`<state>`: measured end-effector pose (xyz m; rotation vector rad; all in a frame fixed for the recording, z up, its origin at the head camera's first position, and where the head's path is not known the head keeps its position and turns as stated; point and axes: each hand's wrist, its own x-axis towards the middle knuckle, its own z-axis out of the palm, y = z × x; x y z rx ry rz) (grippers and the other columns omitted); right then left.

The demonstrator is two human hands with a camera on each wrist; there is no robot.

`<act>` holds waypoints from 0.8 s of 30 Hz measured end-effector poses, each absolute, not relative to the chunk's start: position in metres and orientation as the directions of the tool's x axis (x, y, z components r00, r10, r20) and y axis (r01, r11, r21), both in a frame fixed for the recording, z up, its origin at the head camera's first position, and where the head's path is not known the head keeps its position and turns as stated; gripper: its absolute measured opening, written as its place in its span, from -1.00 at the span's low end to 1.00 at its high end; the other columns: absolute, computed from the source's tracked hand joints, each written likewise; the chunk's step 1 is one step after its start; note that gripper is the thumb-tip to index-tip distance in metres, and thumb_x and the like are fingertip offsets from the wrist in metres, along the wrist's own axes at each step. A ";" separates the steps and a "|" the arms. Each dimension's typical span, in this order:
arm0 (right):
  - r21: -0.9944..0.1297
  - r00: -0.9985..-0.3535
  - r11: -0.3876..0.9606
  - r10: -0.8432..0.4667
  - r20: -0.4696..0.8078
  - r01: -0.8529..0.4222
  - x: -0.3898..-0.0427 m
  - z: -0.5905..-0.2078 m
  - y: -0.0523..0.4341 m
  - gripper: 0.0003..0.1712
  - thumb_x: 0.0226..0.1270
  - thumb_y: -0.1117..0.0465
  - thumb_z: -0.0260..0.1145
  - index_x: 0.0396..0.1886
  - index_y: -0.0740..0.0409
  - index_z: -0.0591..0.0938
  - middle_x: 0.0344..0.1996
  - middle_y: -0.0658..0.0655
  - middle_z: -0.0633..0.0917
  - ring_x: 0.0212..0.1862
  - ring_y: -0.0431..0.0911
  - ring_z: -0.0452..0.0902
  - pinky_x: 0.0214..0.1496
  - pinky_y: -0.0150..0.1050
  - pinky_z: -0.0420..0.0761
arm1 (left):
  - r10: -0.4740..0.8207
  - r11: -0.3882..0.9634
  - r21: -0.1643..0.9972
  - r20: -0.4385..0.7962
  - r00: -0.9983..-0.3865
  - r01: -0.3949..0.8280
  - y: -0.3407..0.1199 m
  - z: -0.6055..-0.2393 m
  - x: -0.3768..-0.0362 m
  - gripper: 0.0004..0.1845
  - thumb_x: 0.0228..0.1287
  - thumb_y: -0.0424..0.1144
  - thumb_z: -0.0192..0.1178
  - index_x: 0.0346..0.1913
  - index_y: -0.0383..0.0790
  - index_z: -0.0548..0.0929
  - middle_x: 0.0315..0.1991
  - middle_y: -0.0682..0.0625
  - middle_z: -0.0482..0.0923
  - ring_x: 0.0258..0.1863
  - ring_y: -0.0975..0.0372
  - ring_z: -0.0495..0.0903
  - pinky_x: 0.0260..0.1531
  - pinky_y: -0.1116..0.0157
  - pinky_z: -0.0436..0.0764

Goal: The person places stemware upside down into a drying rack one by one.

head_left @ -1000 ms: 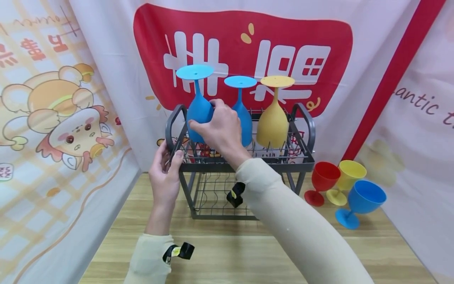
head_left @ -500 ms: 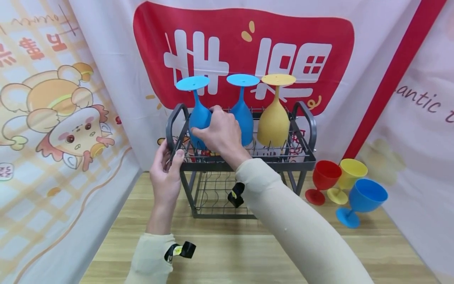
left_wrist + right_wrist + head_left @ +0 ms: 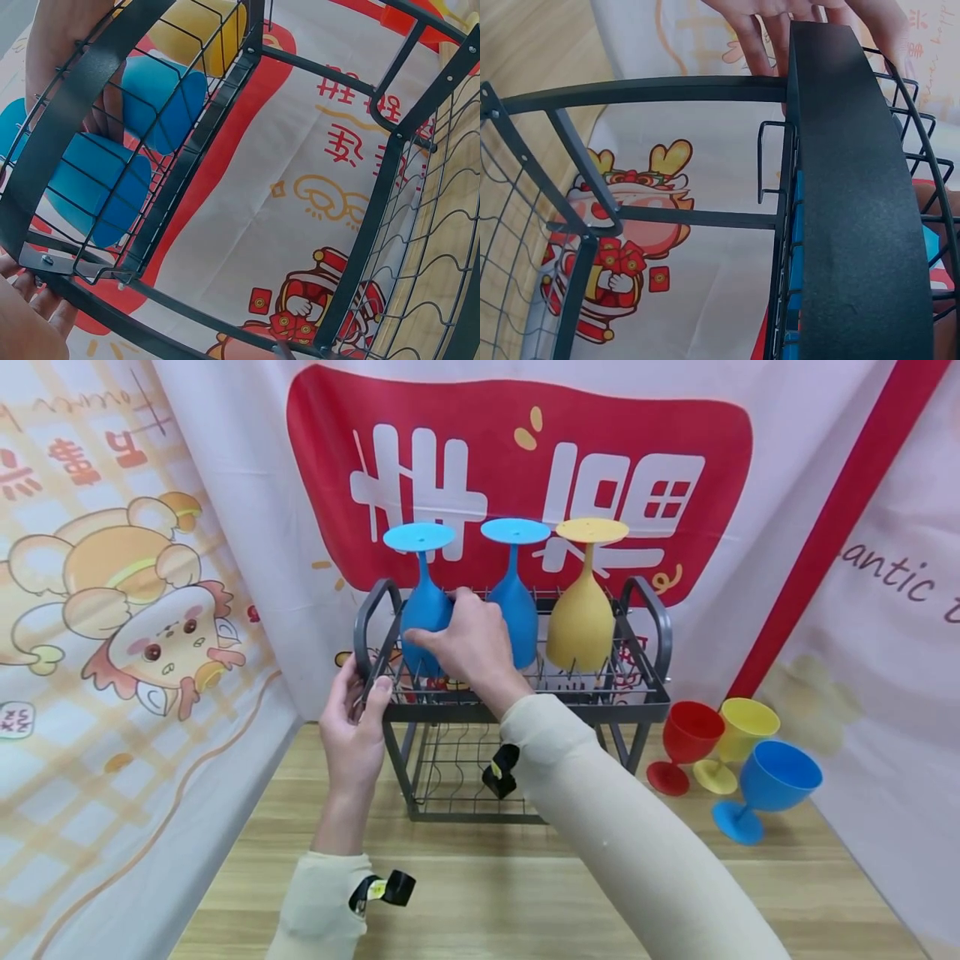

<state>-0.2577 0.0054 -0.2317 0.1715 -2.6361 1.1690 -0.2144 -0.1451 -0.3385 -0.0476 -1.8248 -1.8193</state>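
Note:
On the top tier of a dark grey dish rack [image 3: 517, 713], a blue goblet [image 3: 424, 607] stands upside down at the left. My right hand [image 3: 480, 639] holds its bowl, thumb on the near side and fingers reaching behind. My left hand [image 3: 356, 727] grips the rack's left front corner, thumb over the rim. Beside the right hand, a second blue goblet [image 3: 516, 610] and a yellow goblet [image 3: 582, 622] are also upturned on the rack. From the left wrist view, the left blue goblet [image 3: 97, 187] shows through the wires, its mouth down inside the tier.
A red goblet [image 3: 692, 731], a yellow goblet [image 3: 746, 727] and a blue goblet [image 3: 780, 777] stand upright on the wooden table [image 3: 480, 885], right of the rack. The rack has a wire lower shelf [image 3: 457, 777] and raised side handles [image 3: 658, 627]. Printed cloth hangs behind.
My right hand has lowered the left blue goblet into the rack's top tier, and its foot has since shifted slightly right. The left hand stays on the rack corner.

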 end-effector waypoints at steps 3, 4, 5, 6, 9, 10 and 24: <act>-0.717 -0.963 0.666 -0.005 0.269 -0.204 -0.259 -0.232 0.006 -0.04 0.23 -0.21 0.58 0.54 0.03 0.46 0.31 0.09 0.72 0.20 0.11 0.75 0.29 0.12 0.75 | -0.355 0.075 0.910 0.407 -0.842 0.408 -0.146 -0.339 -0.214 -0.42 0.53 -0.02 0.29 0.53 0.05 0.48 0.31 0.07 0.64 0.33 0.19 0.59 0.38 0.26 0.60; -0.718 -0.964 0.666 -0.005 0.267 -0.203 -0.259 -0.232 0.006 -0.03 0.22 -0.21 0.58 0.55 0.03 0.46 0.32 0.09 0.72 0.21 0.11 0.75 0.29 0.12 0.75 | -0.355 0.074 0.909 0.407 -0.841 0.409 -0.146 -0.339 -0.214 -0.42 0.53 -0.02 0.29 0.53 0.06 0.48 0.31 0.06 0.64 0.33 0.17 0.59 0.37 0.28 0.60; -0.721 -0.963 0.662 -0.004 0.268 -0.203 -0.259 -0.232 0.006 -0.03 0.22 -0.21 0.58 0.55 0.03 0.46 0.32 0.09 0.72 0.21 0.11 0.75 0.29 0.12 0.75 | -0.356 0.073 0.910 0.407 -0.841 0.409 -0.146 -0.339 -0.214 -0.42 0.53 -0.03 0.29 0.53 0.06 0.48 0.31 0.06 0.64 0.34 0.17 0.58 0.36 0.30 0.60; -0.725 -0.963 0.657 -0.003 0.271 -0.206 -0.259 -0.232 0.006 -0.03 0.22 -0.21 0.58 0.55 0.03 0.46 0.32 0.09 0.72 0.22 0.11 0.74 0.29 0.12 0.75 | -0.356 0.073 0.909 0.407 -0.841 0.410 -0.146 -0.339 -0.214 -0.42 0.53 -0.03 0.29 0.53 0.06 0.48 0.31 0.06 0.63 0.34 0.16 0.58 0.36 0.31 0.60; -0.743 -0.955 0.629 0.005 0.295 -0.226 -0.259 -0.232 0.007 -0.03 0.21 -0.19 0.60 0.55 0.03 0.47 0.34 0.08 0.71 0.24 0.12 0.74 0.26 0.11 0.76 | -0.359 0.073 0.909 0.408 -0.840 0.410 -0.146 -0.339 -0.214 -0.43 0.53 -0.04 0.29 0.52 0.05 0.48 0.31 0.05 0.64 0.35 0.14 0.59 0.34 0.35 0.60; -0.750 -0.952 0.618 0.010 0.307 -0.236 -0.258 -0.232 0.007 -0.04 0.21 -0.18 0.60 0.54 0.03 0.48 0.34 0.08 0.71 0.25 0.12 0.73 0.25 0.11 0.77 | -0.359 0.074 0.908 0.410 -0.838 0.412 -0.146 -0.339 -0.215 -0.43 0.53 -0.04 0.29 0.52 0.04 0.48 0.31 0.05 0.64 0.34 0.14 0.59 0.33 0.35 0.60; -0.764 -0.886 0.513 0.013 0.463 -0.392 -0.230 -0.215 0.035 -0.13 0.29 -0.15 0.57 0.51 0.02 0.51 0.43 0.02 0.65 0.38 -0.01 0.63 0.25 -0.14 0.78 | -0.354 0.074 0.909 0.409 -0.841 0.410 -0.146 -0.340 -0.215 -0.42 0.52 0.00 0.29 0.52 0.06 0.48 0.32 0.05 0.64 0.34 0.17 0.59 0.44 0.15 0.57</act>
